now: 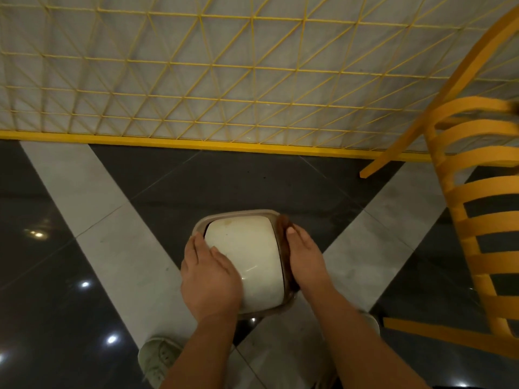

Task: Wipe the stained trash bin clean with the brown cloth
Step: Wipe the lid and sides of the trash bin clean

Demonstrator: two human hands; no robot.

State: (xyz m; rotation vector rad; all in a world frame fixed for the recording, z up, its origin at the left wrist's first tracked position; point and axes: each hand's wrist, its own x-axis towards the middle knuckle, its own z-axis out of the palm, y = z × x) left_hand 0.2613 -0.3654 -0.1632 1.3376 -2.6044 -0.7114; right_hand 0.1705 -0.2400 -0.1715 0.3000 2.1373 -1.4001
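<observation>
Head view, near to far: your white sneaker [157, 357] on the tiled floor [98, 220]. Your left hand [209, 279] lies flat, fingers spread, on the trash bin [247, 256] lid; your right hand [304, 258] presses the brown cloth [282, 223] against its right side. Yellow slatted chair [474, 209] right, yellow wire grid [224, 74] beyond.

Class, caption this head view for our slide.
Left hand steadies the white trash bin; right hand presses the brown cloth against its side.
</observation>
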